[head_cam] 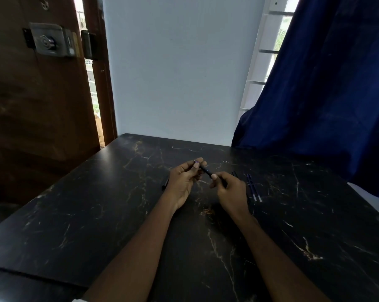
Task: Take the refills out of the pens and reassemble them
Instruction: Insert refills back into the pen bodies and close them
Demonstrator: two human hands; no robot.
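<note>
A dark pen point(206, 170) is held above the middle of the black marble table point(97, 214), slanting from upper left to lower right. My left hand point(183, 183) pinches its upper end between thumb and fingers. My right hand point(230, 190) grips its lower end. Two thin blue refills point(254, 190) lie side by side on the table just right of my right hand. Another dark pen point(165, 184) lies on the table behind my left hand, partly hidden. A further dark thin piece point(234, 174) shows above my right hand.
A blue curtain point(326, 94) hangs over the table's far right corner. A brown door point(42, 83) with a metal lock stands at the left, and a white wall lies beyond the table's far edge.
</note>
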